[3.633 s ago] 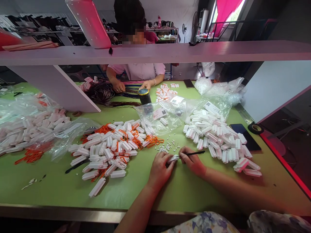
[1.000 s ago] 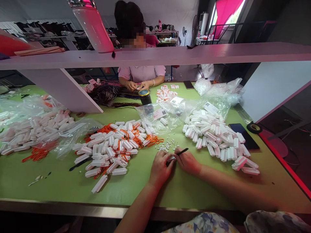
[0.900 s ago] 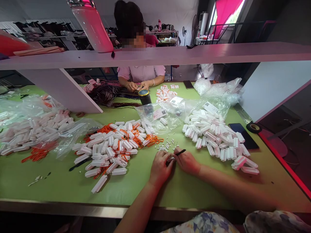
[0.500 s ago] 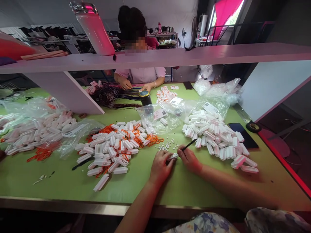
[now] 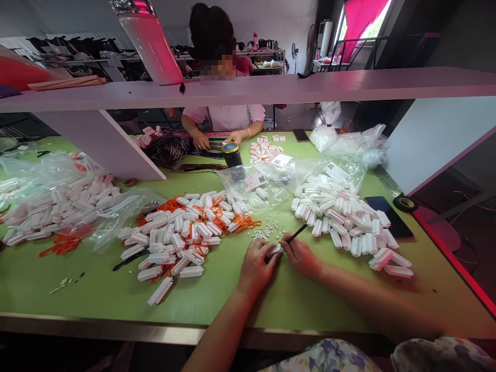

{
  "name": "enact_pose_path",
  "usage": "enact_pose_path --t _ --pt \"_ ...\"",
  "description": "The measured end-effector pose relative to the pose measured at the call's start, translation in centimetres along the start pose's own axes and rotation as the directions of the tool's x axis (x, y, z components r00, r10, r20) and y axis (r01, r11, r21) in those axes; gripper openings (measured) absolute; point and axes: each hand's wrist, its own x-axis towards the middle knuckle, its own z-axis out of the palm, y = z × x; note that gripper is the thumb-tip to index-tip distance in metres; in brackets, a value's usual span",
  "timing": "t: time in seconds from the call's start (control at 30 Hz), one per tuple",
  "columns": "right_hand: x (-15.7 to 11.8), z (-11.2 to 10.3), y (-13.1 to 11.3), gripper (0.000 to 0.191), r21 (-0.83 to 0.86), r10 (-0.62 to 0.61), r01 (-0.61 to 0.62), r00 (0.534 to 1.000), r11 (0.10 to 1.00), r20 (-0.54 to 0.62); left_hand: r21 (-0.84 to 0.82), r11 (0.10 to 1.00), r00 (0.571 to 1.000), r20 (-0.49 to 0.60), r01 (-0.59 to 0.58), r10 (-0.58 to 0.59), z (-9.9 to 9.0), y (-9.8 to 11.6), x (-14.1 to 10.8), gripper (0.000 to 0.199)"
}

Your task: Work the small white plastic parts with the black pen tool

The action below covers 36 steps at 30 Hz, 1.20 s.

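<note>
Block (image 5: 276, 250) pinched in my left hand (image 5: 256, 264), long axis slanting up-right toward my right hand (image 5: 303, 257), which grips a black tool (image 5: 298, 232).

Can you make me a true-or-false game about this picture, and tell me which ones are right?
1. The left hand holds a small white block. True.
2. The right hand is empty. False: it holds a slim black tool.
3. Orange pieces lie among the white blocks left of the hands. True.
4. The table is blue. False: it is green.
5. The big bottle stands on the raised shelf. True.
</note>
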Motion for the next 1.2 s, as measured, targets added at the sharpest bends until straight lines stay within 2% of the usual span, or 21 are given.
enact_pose_path --t 0.2,0.43,0.83,1.2 --pt "0.1 0.0 -0.6 0.026 -0.119 -0.096 0.105 0.992 0.987 0.080 0.003 1.000 1.000 0.024 0.003 -0.003 0.0 -0.2 0.0 0.014" --pt "0.0 -0.8 -1.3 0.026 0.011 -0.007 0.007 1.000 1.000 -0.022 -0.003 1.000 1.000 -0.001 -0.003 0.003 0.1 -0.1 0.0 0.014" --pt "-0.1 -0.4 -0.6 0.021 0.013 -0.030 0.030 0.999 0.999 0.035 -0.002 1.000 1.000 0.007 -0.003 0.003 -0.2 0.1 0.1 0.013" --pt "0.1 0.1 -0.9 0.021 -0.113 -0.109 0.119 0.990 0.986 0.093 -0.005 1.000 1.000 0.011 0.006 -0.006 0.1 -0.2 0.0 0.015"
